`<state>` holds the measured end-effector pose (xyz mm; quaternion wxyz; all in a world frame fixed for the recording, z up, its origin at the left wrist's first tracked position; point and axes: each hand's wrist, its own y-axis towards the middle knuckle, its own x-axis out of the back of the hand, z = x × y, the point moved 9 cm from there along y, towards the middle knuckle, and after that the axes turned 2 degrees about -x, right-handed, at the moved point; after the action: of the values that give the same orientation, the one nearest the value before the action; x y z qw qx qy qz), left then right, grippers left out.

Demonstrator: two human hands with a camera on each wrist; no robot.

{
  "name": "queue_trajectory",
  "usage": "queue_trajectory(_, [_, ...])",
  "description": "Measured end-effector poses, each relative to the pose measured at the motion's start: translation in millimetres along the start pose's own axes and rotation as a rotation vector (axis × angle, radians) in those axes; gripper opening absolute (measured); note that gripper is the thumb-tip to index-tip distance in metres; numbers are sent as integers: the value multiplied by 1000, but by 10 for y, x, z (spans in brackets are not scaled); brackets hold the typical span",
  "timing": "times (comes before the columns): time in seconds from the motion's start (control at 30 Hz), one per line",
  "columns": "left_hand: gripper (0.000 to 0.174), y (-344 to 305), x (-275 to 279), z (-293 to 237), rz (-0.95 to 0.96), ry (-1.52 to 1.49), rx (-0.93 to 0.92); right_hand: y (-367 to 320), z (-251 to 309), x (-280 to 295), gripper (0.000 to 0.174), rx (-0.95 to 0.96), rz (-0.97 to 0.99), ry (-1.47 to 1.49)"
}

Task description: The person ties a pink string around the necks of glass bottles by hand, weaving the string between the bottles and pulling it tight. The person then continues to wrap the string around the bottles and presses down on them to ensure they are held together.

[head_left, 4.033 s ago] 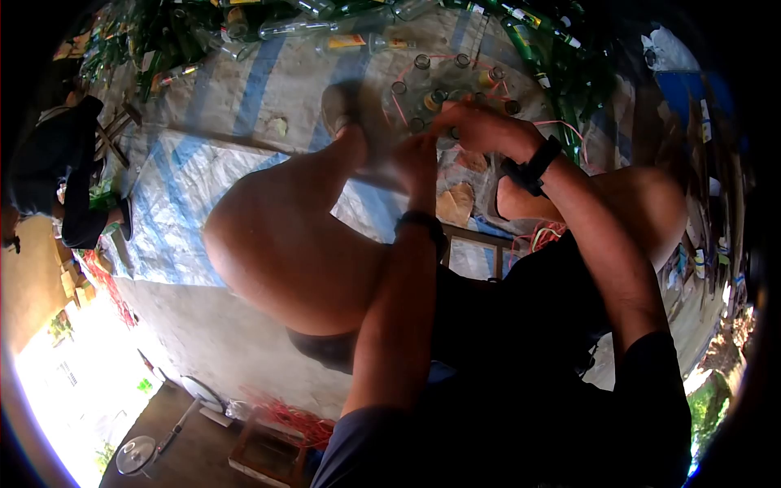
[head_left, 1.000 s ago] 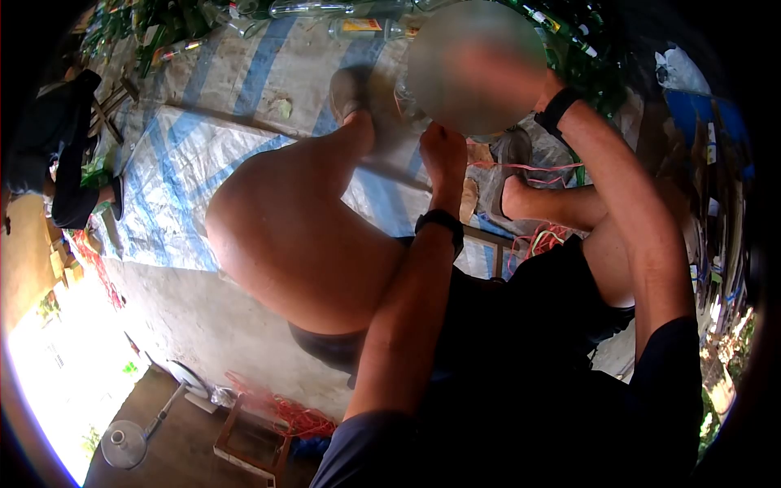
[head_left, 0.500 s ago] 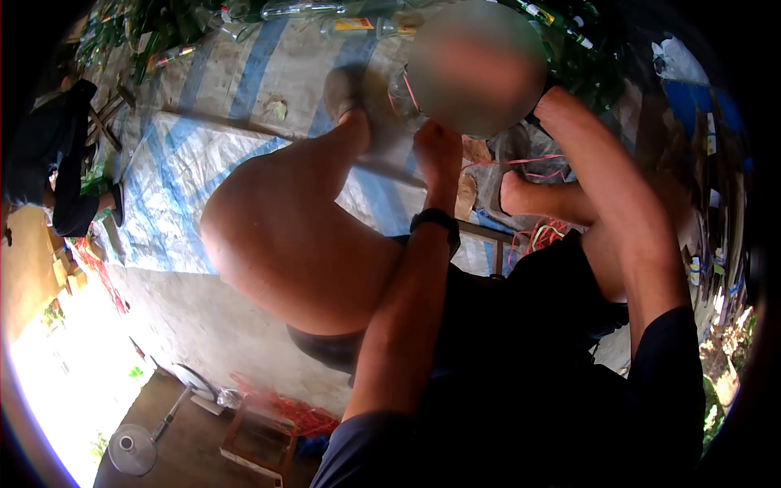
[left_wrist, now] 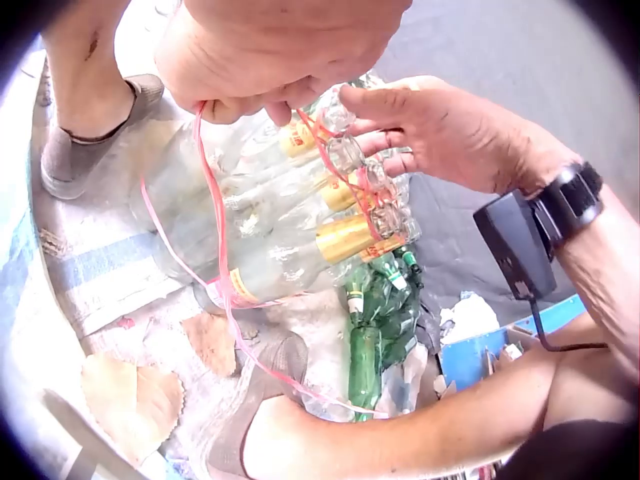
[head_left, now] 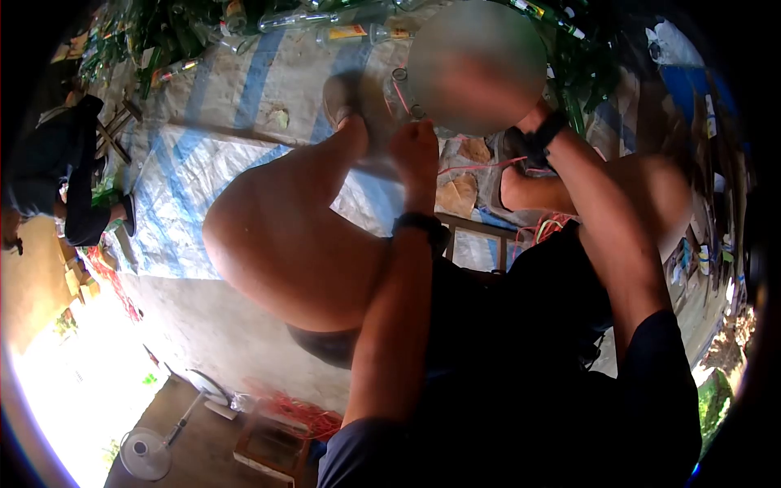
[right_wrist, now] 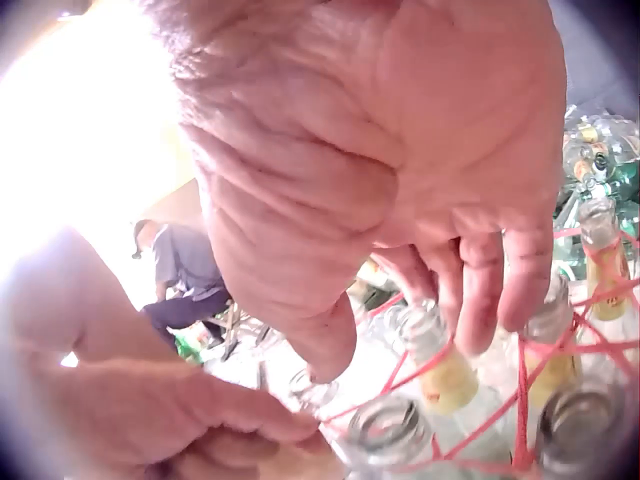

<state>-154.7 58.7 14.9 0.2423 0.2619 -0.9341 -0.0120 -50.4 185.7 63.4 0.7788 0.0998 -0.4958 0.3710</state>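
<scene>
My left hand (head_left: 416,153) is closed in a fist near the bundle's close side, pinching a pink plastic string (left_wrist: 218,240). From that fist the string hangs down in the left wrist view. My right hand (left_wrist: 465,135) reaches over the bottle necks with thumb apart and fingers loosely extended; in the head view a blurred disc hides most of it. Beneath the fingers, upright clear glass bottles (left_wrist: 265,255) with yellow neck labels stand packed together. Red string (right_wrist: 523,410) crosses between their necks. In the right wrist view, fingertips hang right at a bottle neck (right_wrist: 425,330).
Green bottles (head_left: 569,65) are heaped behind the bundle, and clear bottles (head_left: 350,32) lie along the back. My feet flank the bundle on a striped sheet (head_left: 260,77). Dry leaves (head_left: 457,195) lie close by. Another person (head_left: 57,171) sits at the far left.
Four seconds ago both hands met at the near bottle necks; now they are apart, the right hand farther over the bundle. In the last second the right wrist shifts slightly back toward me.
</scene>
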Motion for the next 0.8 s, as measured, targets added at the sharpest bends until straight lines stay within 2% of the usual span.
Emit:
queue_trajectory(0.03, [28,5,12,-23,6,3,-6,-187,112,69,57,-63,-67,-47])
queue_trajectory(0.07, [27,6,29,-53,5,32,-14,-263,177,19,57,-68,-74,-41])
queue_trajectory(0.13, [26,18,31,-72,11,60,-30,-445,400,126,32,78,-449,-178])
queue_trajectory(0.17, [25,31,19,-91,29,157,-81,-468,401,73,35,44,-480,-246])
queue_trajectory(0.2, [25,37,7,-95,44,256,-132,-483,417,84,35,42,-487,-242])
queue_trajectory(0.27, [24,45,4,-36,50,284,-161,-503,410,102,23,6,-497,-180])
queue_trajectory(0.33, [24,27,13,7,57,309,-188,-508,381,90,21,14,-532,-169])
queue_trajectory(0.37, [13,15,-12,-17,70,462,-257,-511,375,103,19,28,-565,-165])
queue_trajectory(0.4, [10,7,-40,-50,81,613,-327,-504,368,98,19,27,-569,-164])
queue_trajectory(0.5, [13,-30,-16,-13,78,698,-386,-516,343,90,17,27,-599,-107])
queue_trajectory(0.53, [13,-32,-16,33,79,701,-390,-521,345,93,16,26,-613,-103])
queue_trajectory(0.6, [15,3,50,162,71,466,-274,-531,348,95,16,21,-628,-96])
queue_trajectory(0.67, [13,3,77,147,53,465,-279,-486,321,72,16,-14,-563,-133])
queue_trajectory(0.73, [13,70,157,10,37,464,-288,-493,316,70,16,5,-613,-122])
queue_trajectory(0.8, [13,-8,43,-515,121,774,-818,-519,310,79,16,21,-665,-107])
